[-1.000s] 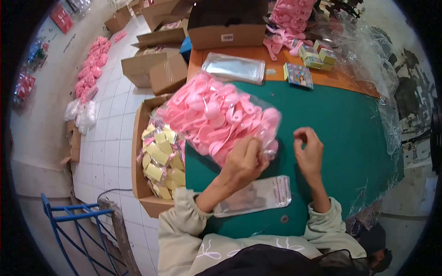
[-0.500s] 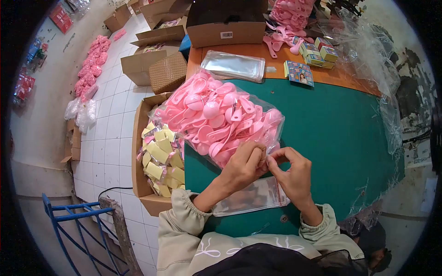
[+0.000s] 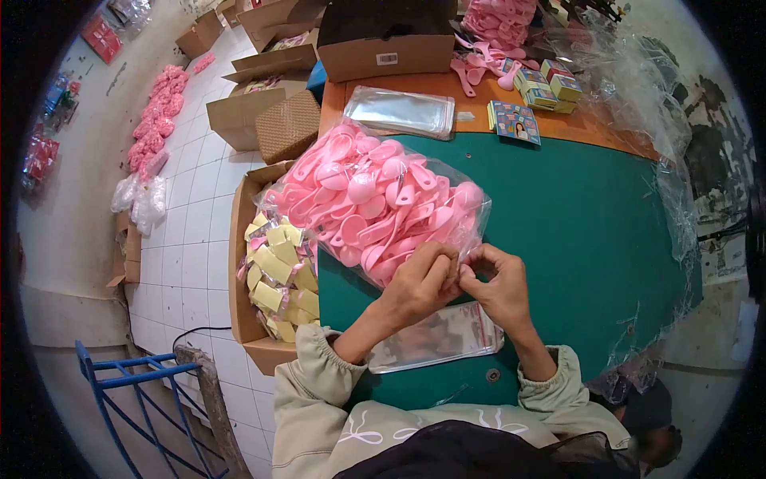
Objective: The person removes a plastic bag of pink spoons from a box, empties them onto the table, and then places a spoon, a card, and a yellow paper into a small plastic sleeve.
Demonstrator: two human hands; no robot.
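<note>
Across the green table mat [image 3: 590,231], we see the big clear bag of pink spoons [image 3: 371,199] lying toward ten o'clock, its left edge overhanging the open carton [image 3: 238,239] of yellow packs [image 3: 279,271] at nine o'clock. Our left hand [image 3: 419,283] and right hand [image 3: 499,287] meet at the bag's five o'clock corner, both sets of fingers closed and pinching the plastic there. Beneath our wrists, at six o'clock, lies a flat clear sleeve [image 3: 447,335].

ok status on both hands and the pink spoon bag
Left hand and right hand both pinching the near corner of the bag of pink spoons. Bag resting on the green mat. Clear sleeve lies under the wrists.
</note>
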